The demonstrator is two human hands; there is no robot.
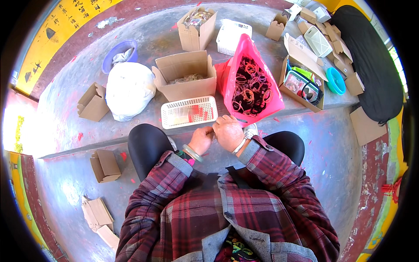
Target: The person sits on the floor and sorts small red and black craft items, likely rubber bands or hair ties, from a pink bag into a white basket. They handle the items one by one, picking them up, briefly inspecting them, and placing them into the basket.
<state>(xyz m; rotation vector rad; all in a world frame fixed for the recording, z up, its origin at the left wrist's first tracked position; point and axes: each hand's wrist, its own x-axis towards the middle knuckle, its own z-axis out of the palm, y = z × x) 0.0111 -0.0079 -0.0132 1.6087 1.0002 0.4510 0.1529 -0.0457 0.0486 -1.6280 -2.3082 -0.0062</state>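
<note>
My left hand (pixel 201 140) and my right hand (pixel 228 132) meet fingertip to fingertip between my knees. Both are closed in a pinch; whatever they may hold is too small or hidden to make out. Just beyond them sits a white plastic basket (pixel 166 117) with red pieces lying inside. To its right, right beside my right hand, a bright pink plastic bag (pixel 276 104) gapes open. It is filled with dark bundles and thin coloured loops (pixel 248 95) that look like hair ties.
Behind the basket is an open cardboard box (pixel 185 89), with a white stuffed bag (pixel 130 91) and purple basin (pixel 107 65) to its left. A further box (pixel 194 38) and white crate (pixel 234 32) stand behind. At right are a goods-filled box (pixel 301 98) and turquoise basin (pixel 335 81).
</note>
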